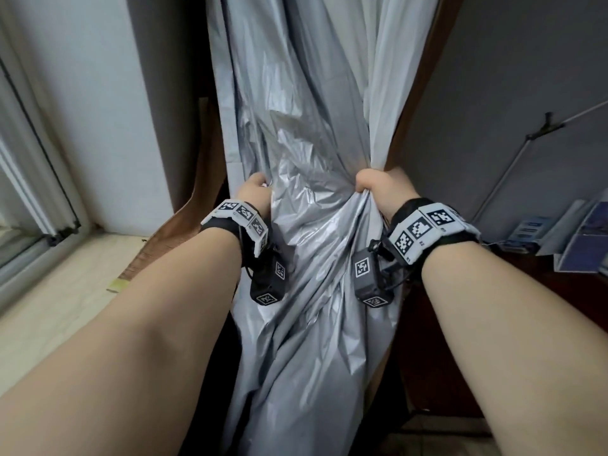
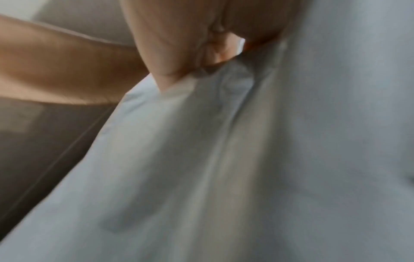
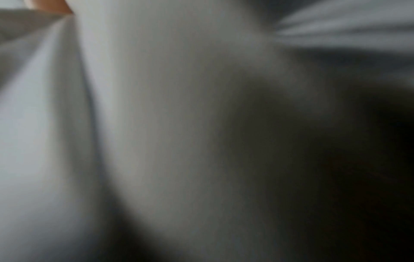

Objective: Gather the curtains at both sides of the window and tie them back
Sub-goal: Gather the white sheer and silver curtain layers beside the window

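Note:
A silvery grey curtain (image 1: 306, 159) hangs straight ahead in crumpled folds. My left hand (image 1: 255, 187) grips its left edge at about waist height, fingers curled into the fabric. My right hand (image 1: 375, 182) clutches a bunched handful of the right part, pulling folds together. Between the two hands the cloth is stretched and creased. In the left wrist view the curled fingers (image 2: 215, 47) pinch the curtain (image 2: 224, 141) at its hem. The right wrist view is blurred and filled by curtain (image 3: 156, 106) cloth. No tie-back is in sight.
A window frame (image 1: 36, 179) and pale sill (image 1: 65, 278) lie at the left, beside a white wall (image 1: 98, 93). Brown wooden trim (image 1: 177, 222) runs behind the curtain. At the right are a grey wall, a thin metal rod (image 1: 513, 169) and stacked books (image 1: 566, 232).

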